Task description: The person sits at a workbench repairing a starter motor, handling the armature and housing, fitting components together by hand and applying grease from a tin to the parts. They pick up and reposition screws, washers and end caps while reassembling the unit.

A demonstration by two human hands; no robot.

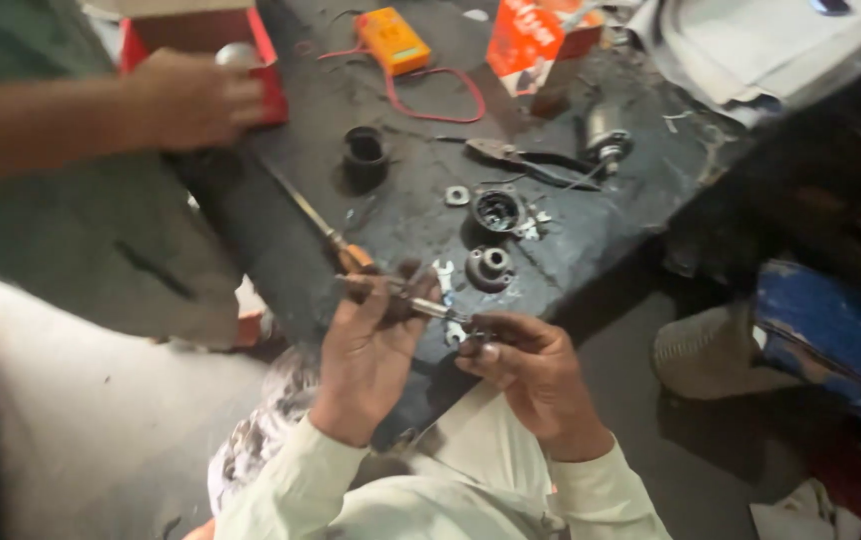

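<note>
Down at the near edge of the dark bench (591,240), the left hand (366,350) is curled around a slim metal shaft (406,300), thumb and fingers pinching it so it lies level and steady. The right hand (531,365) meets its far end, fingertips pressed together on a small part (476,335) there, too small to identify. Holding both ends close to the body probably gives firm control over a fiddly fit.

Just beyond the hands, within easy reach, lie a round grey hub (489,267), a dark cup-shaped housing (498,210), a washer (458,195) and a black bushing (365,152). A screwdriver with an orange handle (336,240) lies along the bench edge, beside the left hand. Pliers (521,158) and a small motor body (606,135) sit farther back, with an orange multimeter (393,40) and its red lead. Another person's hand (196,98) rests at a red box (256,60), on something round and pale.
</note>
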